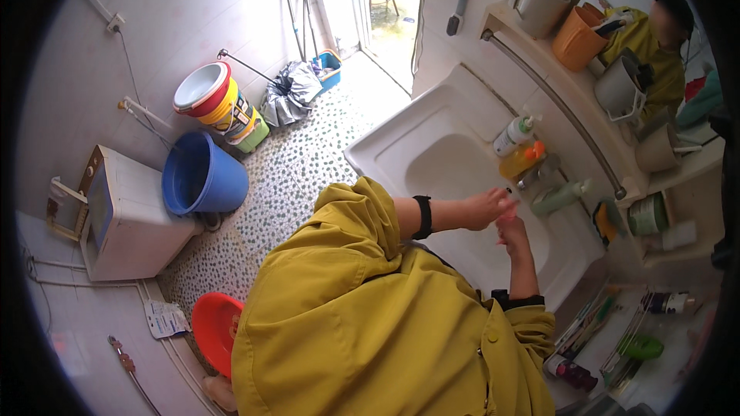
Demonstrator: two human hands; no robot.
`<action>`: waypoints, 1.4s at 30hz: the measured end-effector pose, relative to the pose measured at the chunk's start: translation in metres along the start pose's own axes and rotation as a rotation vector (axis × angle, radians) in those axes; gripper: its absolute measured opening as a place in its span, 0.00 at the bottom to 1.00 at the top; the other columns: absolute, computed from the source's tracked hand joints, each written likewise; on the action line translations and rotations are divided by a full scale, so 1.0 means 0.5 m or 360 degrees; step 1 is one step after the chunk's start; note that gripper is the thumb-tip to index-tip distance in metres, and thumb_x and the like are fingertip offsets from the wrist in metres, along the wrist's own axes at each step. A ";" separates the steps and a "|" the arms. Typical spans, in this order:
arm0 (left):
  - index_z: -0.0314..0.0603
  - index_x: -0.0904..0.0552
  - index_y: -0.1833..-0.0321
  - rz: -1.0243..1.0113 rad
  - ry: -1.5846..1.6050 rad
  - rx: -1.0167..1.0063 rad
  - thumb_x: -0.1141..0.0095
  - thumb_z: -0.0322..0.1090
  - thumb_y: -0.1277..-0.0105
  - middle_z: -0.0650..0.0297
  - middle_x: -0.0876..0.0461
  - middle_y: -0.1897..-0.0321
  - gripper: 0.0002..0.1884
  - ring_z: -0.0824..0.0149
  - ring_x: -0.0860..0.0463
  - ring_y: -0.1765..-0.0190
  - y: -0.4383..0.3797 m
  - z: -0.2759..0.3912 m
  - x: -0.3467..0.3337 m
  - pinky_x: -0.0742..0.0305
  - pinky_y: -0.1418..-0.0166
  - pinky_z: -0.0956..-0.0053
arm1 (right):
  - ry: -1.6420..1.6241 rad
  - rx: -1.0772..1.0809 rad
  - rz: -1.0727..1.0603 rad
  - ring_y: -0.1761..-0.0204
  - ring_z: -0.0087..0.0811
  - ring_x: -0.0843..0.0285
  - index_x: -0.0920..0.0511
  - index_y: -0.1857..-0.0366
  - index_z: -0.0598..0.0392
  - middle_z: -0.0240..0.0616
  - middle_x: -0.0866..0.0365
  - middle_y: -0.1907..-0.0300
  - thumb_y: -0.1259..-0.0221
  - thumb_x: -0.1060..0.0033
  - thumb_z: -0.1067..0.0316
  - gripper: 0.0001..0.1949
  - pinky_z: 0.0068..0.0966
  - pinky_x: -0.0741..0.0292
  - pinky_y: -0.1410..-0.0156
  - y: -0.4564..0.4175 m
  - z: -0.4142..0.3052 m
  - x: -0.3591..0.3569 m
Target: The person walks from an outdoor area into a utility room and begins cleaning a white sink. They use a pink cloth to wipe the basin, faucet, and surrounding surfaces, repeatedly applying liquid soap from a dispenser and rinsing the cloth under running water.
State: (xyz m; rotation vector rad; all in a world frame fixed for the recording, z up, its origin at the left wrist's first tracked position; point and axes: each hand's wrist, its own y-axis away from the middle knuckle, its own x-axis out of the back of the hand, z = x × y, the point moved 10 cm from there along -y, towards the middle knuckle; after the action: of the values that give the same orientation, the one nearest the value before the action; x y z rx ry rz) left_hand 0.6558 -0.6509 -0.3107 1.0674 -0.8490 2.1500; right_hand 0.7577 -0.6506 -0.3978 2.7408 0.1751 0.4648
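Over the white washbasin (439,162), my left hand (485,209), with a black band at its wrist, meets my right hand (512,232). Between them is a small, wet-looking pink thing (507,209), perhaps a cloth; both hands grip it. My fingers partly hide it. Just beyond them stands a metal faucet (537,172). At the basin's back edge are a white pump bottle (513,136), an orange-yellow pump bottle (520,160) and a pale green bottle (559,197).
A shelf with cups (578,37) and a metal rail (561,110) runs along the mirror wall. Below right, a rack holds toothbrushes and a green item (644,346). On the floor stand a blue bucket (222,176), a red basin (214,329), stacked buckets (222,107) and a white washing machine (139,231).
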 end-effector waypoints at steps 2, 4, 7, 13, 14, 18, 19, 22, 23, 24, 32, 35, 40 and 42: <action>0.46 0.35 0.39 0.0214 -0.0441 -0.0512 0.46 0.34 0.43 0.51 0.32 0.40 0.27 0.50 0.26 0.44 0.015 0.083 0.061 0.29 0.43 0.60 | -0.0953 -0.0629 -0.0464 0.86 0.20 0.35 0.30 0.73 0.47 0.27 0.32 0.82 0.42 0.40 0.53 0.13 0.16 0.36 0.85 0.026 0.049 -0.063; 0.47 0.35 0.39 0.0398 -0.0571 -0.0859 0.47 0.34 0.43 0.54 0.31 0.41 0.26 0.52 0.25 0.45 0.018 0.131 0.108 0.28 0.44 0.61 | -0.1597 -0.0863 -0.0746 0.89 0.13 0.43 0.30 0.75 0.45 0.21 0.36 0.84 0.41 0.42 0.50 0.13 0.09 0.43 0.87 0.058 0.055 -0.098; 0.43 0.30 0.47 0.0272 -0.0483 -0.1093 0.48 0.35 0.43 0.56 0.26 0.50 0.20 0.58 0.23 0.50 0.023 0.151 0.086 0.24 0.52 0.66 | -0.1219 -0.0721 -0.1471 0.79 0.18 0.32 0.24 0.71 0.46 0.24 0.30 0.80 0.41 0.45 0.61 0.04 0.15 0.32 0.77 0.117 -0.025 -0.132; 0.41 0.25 0.64 -0.0123 -0.0573 -0.0485 0.48 0.35 0.44 0.62 0.20 0.71 0.08 0.61 0.18 0.65 0.013 0.073 -0.038 0.22 0.68 0.70 | 0.0265 -0.0589 -0.0754 0.84 0.24 0.30 0.24 0.77 0.54 0.30 0.29 0.83 0.55 0.39 0.65 0.06 0.21 0.35 0.83 0.084 -0.011 -0.094; 0.41 0.24 0.63 -0.0208 -0.0587 -0.0331 0.48 0.35 0.43 0.61 0.18 0.71 0.08 0.59 0.17 0.66 0.009 0.059 -0.060 0.22 0.66 0.69 | 0.0441 -0.0467 -0.0635 0.82 0.28 0.27 0.23 0.76 0.55 0.35 0.26 0.81 0.54 0.40 0.64 0.07 0.24 0.33 0.82 0.071 -0.015 -0.085; 0.39 0.22 0.61 -0.0375 -0.0352 0.0303 0.48 0.33 0.42 0.58 0.16 0.69 0.08 0.56 0.15 0.65 0.003 0.001 -0.107 0.21 0.63 0.66 | 0.1287 0.0087 -0.0153 0.72 0.44 0.19 0.22 0.71 0.57 0.52 0.20 0.72 0.49 0.43 0.59 0.11 0.36 0.25 0.72 0.037 -0.047 -0.062; 0.39 0.22 0.61 -0.0411 -0.0304 0.0385 0.48 0.32 0.42 0.57 0.16 0.67 0.09 0.56 0.15 0.63 0.004 -0.011 -0.122 0.22 0.62 0.65 | 0.1531 0.0240 -0.0023 0.70 0.48 0.18 0.21 0.70 0.57 0.56 0.19 0.69 0.47 0.45 0.57 0.13 0.40 0.24 0.68 0.033 -0.054 -0.056; 0.37 0.23 0.59 -0.0546 -0.0132 0.0531 0.48 0.29 0.44 0.54 0.17 0.67 0.10 0.54 0.16 0.61 0.006 -0.036 -0.154 0.22 0.61 0.63 | 0.1575 0.0372 0.0180 0.68 0.52 0.20 0.21 0.69 0.56 0.55 0.20 0.69 0.40 0.53 0.57 0.14 0.45 0.25 0.62 0.051 -0.093 -0.048; 0.37 0.23 0.58 -0.0598 -0.0071 0.0541 0.47 0.28 0.45 0.52 0.17 0.67 0.11 0.53 0.17 0.60 -0.001 -0.033 -0.168 0.22 0.60 0.62 | 0.1597 0.0447 0.0150 0.69 0.52 0.20 0.21 0.69 0.56 0.54 0.20 0.71 0.39 0.54 0.58 0.14 0.45 0.25 0.63 0.054 -0.088 -0.048; 0.37 0.23 0.58 -0.0595 0.0076 0.0315 0.48 0.26 0.46 0.51 0.17 0.68 0.11 0.52 0.17 0.60 -0.019 -0.008 -0.186 0.22 0.60 0.62 | 0.1634 0.0513 0.0140 0.69 0.52 0.20 0.21 0.69 0.57 0.53 0.19 0.72 0.38 0.55 0.59 0.14 0.45 0.25 0.63 0.050 -0.072 -0.036; 0.33 0.23 0.60 -0.1183 0.0752 0.0811 0.48 0.30 0.47 0.52 0.19 0.75 0.12 0.58 0.18 0.71 0.056 -0.074 -0.307 0.25 0.76 0.65 | 0.1872 0.0950 0.0448 0.76 0.40 0.20 0.30 0.65 0.54 0.38 0.21 0.77 0.42 0.51 0.66 0.05 0.37 0.25 0.73 0.099 -0.066 -0.066; 0.33 0.22 0.60 -0.0542 0.1141 0.1127 0.42 0.38 0.49 0.51 0.20 0.75 0.17 0.60 0.18 0.70 0.071 -0.078 -0.237 0.25 0.73 0.67 | 0.1419 0.0520 0.0387 0.64 0.46 0.20 0.31 0.64 0.57 0.44 0.21 0.70 0.42 0.47 0.61 0.11 0.41 0.25 0.62 0.112 -0.083 -0.043; 0.34 0.18 0.70 -0.0042 0.0585 0.1081 0.39 0.46 0.50 0.52 0.18 0.77 0.18 0.60 0.19 0.74 0.134 -0.131 -0.158 0.25 0.69 0.65 | 0.1109 0.0777 0.0318 0.53 0.49 0.24 0.25 0.62 0.59 0.49 0.22 0.63 0.54 0.31 0.54 0.21 0.44 0.27 0.54 0.109 -0.073 -0.098; 0.33 0.18 0.69 -0.0228 0.0908 0.1170 0.40 0.46 0.50 0.51 0.18 0.77 0.19 0.60 0.19 0.74 0.173 -0.113 -0.090 0.25 0.68 0.66 | 0.1060 0.0806 0.0213 0.59 0.45 0.22 0.23 0.65 0.58 0.48 0.21 0.67 0.57 0.29 0.54 0.20 0.40 0.26 0.56 0.097 -0.066 -0.145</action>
State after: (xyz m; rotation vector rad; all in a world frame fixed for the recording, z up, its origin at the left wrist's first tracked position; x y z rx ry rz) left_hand 0.5898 -0.6723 -0.3994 0.7064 0.2977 2.4942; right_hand 0.6815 -0.6980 -0.3726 2.9611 0.3075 1.5497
